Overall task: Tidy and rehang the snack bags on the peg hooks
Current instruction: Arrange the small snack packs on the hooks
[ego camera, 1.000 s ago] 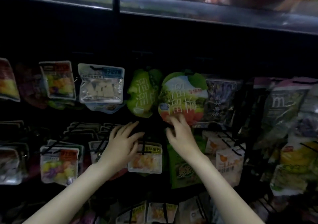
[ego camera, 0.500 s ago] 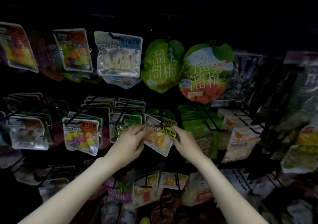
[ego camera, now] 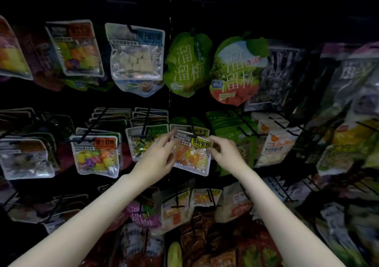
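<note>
A clear snack bag with a yellow label and orange candy (ego camera: pixel 192 156) hangs tilted at the front of a black peg hook (ego camera: pixel 191 127) in the middle row. My left hand (ego camera: pixel 158 158) holds its left edge, fingers reaching to the top corner. My right hand (ego camera: pixel 223 154) pinches its right top corner by the yellow label. A second bag of the same kind (ego camera: pixel 196 130) hangs just behind it.
Rows of snack bags fill the dark peg wall: a green-label bag (ego camera: pixel 143 143) to the left, round green pouches (ego camera: pixel 188 63) above, a green pouch (ego camera: pixel 235 137) to the right. Empty black hooks (ego camera: pixel 287 188) jut out at lower right.
The view has dropped from the upper row. My right hand left the round green-and-red pouch, and both hands came onto the yellow-label bag, which now sits more level than half a second ago.
</note>
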Motion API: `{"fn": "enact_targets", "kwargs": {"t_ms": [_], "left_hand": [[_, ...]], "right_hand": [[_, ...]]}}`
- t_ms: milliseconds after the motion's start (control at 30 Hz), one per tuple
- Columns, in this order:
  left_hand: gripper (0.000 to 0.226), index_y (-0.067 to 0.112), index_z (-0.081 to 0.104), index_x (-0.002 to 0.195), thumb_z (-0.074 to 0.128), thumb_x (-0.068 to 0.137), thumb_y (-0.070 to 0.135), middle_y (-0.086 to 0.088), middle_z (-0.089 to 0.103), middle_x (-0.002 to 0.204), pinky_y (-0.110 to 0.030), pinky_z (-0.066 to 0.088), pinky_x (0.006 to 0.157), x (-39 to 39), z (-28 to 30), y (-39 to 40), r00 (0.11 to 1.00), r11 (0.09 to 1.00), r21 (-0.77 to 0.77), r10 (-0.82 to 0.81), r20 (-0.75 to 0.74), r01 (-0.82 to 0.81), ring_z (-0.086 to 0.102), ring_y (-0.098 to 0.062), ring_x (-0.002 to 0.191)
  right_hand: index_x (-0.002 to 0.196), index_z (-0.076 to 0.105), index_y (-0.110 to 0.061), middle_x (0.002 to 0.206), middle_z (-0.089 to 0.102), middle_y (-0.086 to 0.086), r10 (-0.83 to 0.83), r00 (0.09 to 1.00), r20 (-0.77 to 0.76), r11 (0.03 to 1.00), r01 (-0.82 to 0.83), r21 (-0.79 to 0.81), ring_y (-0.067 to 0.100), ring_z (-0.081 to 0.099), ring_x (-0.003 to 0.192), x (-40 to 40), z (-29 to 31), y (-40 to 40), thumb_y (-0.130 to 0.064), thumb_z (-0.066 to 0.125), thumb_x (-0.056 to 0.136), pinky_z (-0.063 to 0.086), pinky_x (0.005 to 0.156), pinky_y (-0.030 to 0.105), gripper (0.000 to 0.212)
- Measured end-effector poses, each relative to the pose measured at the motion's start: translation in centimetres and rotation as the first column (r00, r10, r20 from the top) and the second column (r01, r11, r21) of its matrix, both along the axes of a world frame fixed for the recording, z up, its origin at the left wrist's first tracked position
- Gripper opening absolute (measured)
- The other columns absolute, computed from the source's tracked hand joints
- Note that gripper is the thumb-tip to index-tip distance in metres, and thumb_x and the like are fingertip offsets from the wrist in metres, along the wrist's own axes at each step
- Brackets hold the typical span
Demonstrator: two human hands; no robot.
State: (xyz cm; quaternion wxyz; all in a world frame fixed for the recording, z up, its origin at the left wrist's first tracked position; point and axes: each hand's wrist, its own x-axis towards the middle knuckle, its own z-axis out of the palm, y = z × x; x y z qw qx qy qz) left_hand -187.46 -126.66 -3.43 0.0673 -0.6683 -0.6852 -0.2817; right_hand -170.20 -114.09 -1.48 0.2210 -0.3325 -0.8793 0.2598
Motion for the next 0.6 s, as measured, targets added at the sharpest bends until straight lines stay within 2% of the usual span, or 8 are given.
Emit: {"fn": "enact_targets", "kwargs": {"t_ms": [100, 167, 233, 267, 333, 400, 467, 600], "left_hand": [[0.046, 0.012, 0.045, 0.135, 0.053, 0.09, 0.008, -0.009, 0.033, 0.148, -0.038, 0.029, 0.109, -0.1, -0.1, -0.5, 0.999, 0.999, 0.013, -0.032, -0.017, 0.033, 0.03, -0.027, 0.137], [0.045, 0.008, 0.049, 0.132, 0.059, 0.088, 0.011, -0.012, 0.041, 0.142, -0.041, 0.035, 0.105, -0.6, -0.5, -0.8, 0.997, 0.997, 0.05, -0.049, -0.054, 0.052, 0.038, -0.03, 0.131], [0.041, 0.008, 0.054, 0.126, 0.062, 0.087, 0.017, -0.01, 0.049, 0.133, -0.036, 0.04, 0.099, -0.9, -0.8, -1.1, 0.995, 0.996, 0.048, -0.072, -0.068, 0.075, 0.047, -0.026, 0.123], [0.035, 0.008, 0.059, 0.12, 0.063, 0.087, 0.019, -0.008, 0.056, 0.124, -0.033, 0.044, 0.095, -0.9, -0.9, -1.3, 0.995, 0.995, 0.044, -0.087, -0.054, 0.089, 0.054, -0.023, 0.114], [0.02, 0.006, 0.068, 0.103, 0.064, 0.087, 0.019, -0.004, 0.065, 0.098, -0.028, 0.052, 0.075, -0.8, -1.0, -1.9, 0.994, 0.993, 0.044, -0.112, -0.017, 0.113, 0.063, -0.019, 0.087], [0.013, 0.007, 0.07, 0.093, 0.064, 0.087, 0.017, -0.001, 0.066, 0.084, -0.023, 0.047, 0.062, -0.9, -1.2, -2.5, 0.995, 0.993, 0.051, -0.103, 0.001, 0.102, 0.063, -0.018, 0.073], [0.012, 0.009, 0.07, 0.093, 0.063, 0.088, 0.017, 0.0, 0.066, 0.084, -0.021, 0.044, 0.061, -1.0, -1.3, -3.0, 0.997, 0.995, 0.061, -0.074, 0.019, 0.073, 0.063, -0.017, 0.073], [0.014, 0.008, 0.069, 0.098, 0.06, 0.09, 0.016, 0.0, 0.066, 0.087, -0.026, 0.049, 0.064, -1.7, -1.1, -4.2, 0.997, 0.995, 0.1, -0.024, 0.072, 0.017, 0.063, -0.017, 0.077]], "right_hand": [[0.13, 0.053, -0.016, 0.136, 0.052, 0.005, 0.001, 1.0, 0.015, 1.0, -0.001, 0.011, 0.037, 0.058, 0.108, 0.4, 0.2, -0.7, -0.014, 0.053, 0.094, 0.045, 0.087, 0.03, 0.036], [0.128, 0.056, -0.013, 0.136, 0.052, 0.003, 0.033, 0.996, 0.083, 0.999, -0.037, 0.04, 0.026, 0.053, 0.119, 0.8, 0.0, -1.5, -0.012, 0.052, 0.094, 0.039, 0.095, 0.025, 0.034], [0.12, 0.062, -0.011, 0.128, 0.059, 0.001, 0.056, 0.995, 0.085, 0.997, -0.06, 0.043, 0.017, 0.053, 0.118, 1.1, -0.5, -2.1, -0.009, 0.054, 0.093, 0.036, 0.092, 0.02, 0.028], [0.115, 0.065, -0.011, 0.122, 0.062, 0.001, 0.056, 0.997, 0.058, 0.998, -0.057, 0.022, 0.015, 0.056, 0.113, 1.2, -0.7, -2.3, -0.009, 0.056, 0.091, 0.037, 0.089, 0.02, 0.026], [0.109, 0.068, -0.011, 0.11, 0.066, -0.001, 0.051, 0.999, -0.012, 0.998, -0.052, -0.025, 0.014, 0.058, 0.103, 1.2, -0.9, -2.7, -0.008, 0.059, 0.089, 0.04, 0.087, 0.023, 0.022], [0.106, 0.069, -0.012, 0.106, 0.066, -0.002, 0.057, 0.998, -0.025, 0.998, -0.057, -0.027, 0.014, 0.058, 0.103, 1.0, -1.0, -2.9, -0.01, 0.06, 0.089, 0.042, 0.09, 0.027, 0.019], [0.101, 0.069, -0.015, 0.099, 0.063, -0.008, 0.109, 0.994, -0.026, 0.994, -0.11, -0.021, 0.009, 0.057, 0.098, 0.5, -0.9, -3.4, -0.017, 0.063, 0.088, 0.042, 0.09, 0.026, 0.015], [0.095, 0.068, -0.019, 0.089, 0.06, -0.019, 0.169, 0.982, -0.086, 0.985, -0.17, -0.007, -0.007, 0.053, 0.086, -1.5, -0.3, -4.8, -0.02, 0.063, 0.088, 0.038, 0.079, 0.011, 0.008]]}}
